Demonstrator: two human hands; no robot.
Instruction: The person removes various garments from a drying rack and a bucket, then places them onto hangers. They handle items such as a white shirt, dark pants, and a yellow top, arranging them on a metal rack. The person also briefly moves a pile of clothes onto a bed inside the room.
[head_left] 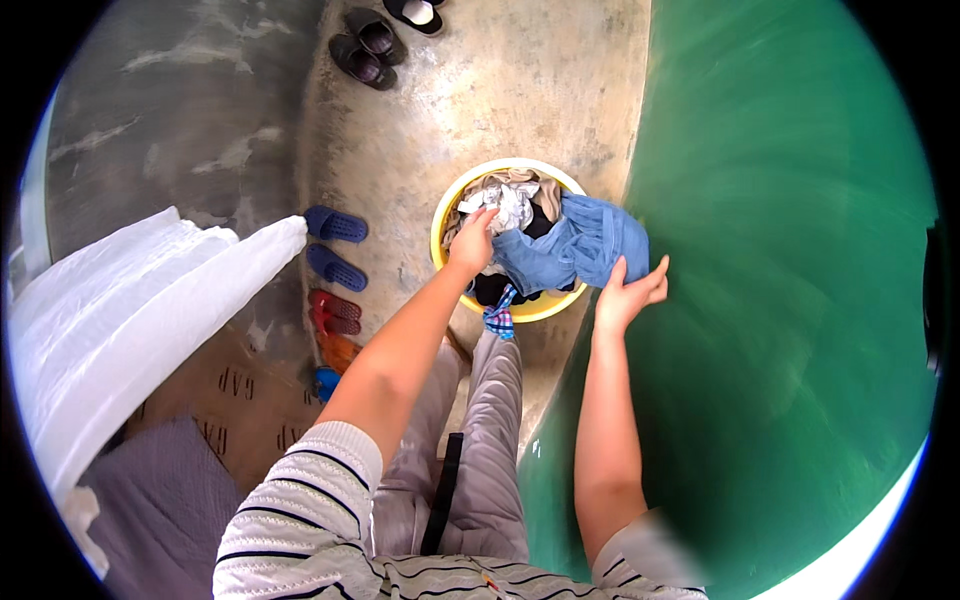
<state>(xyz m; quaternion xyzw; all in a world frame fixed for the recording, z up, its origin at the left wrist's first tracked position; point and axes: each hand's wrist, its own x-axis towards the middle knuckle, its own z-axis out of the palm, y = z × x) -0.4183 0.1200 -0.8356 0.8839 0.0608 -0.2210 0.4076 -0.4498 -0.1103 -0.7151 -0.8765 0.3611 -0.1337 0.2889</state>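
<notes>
- So, looking straight down: a yellow basin (446,208) sits on the bare concrete floor (560,90), stuffed with a heap of mixed laundry.
- Left hand (473,243) is reaching into the basin, fingers closed on a pale grey-white garment (507,203) near the top of the pile. Looks like a proper grip, knuckles up.
- Right hand (627,292) is just outside the basin's right rim, palm up and fingers spread, not clamped on anything. It sits right beside a blue garment (570,248), maybe brushing the edge, can't tell for sure.
- That blue garment is draped over the right side of the basin and hangs past the rim.
- A beige cloth (520,182) lies at the far side of the pile, something dark is underneath, and a blue-and-red checked cloth (499,315) dangles over the near rim.
- The two hands are apart, one over the pile and one off to the side of it.
- A green wall or panel (790,300) fills the whole right side.
- Left of the basin there's a row of footwear: blue slippers (335,245), a red pair (333,312), and dark sandals (367,47) further off near the top.
- White sheeting (120,310) is bunched up at far left, with brown cardboard (240,400) on the ground just below it.
- Person is wearing a striped top and grey trousers (490,440).
</notes>
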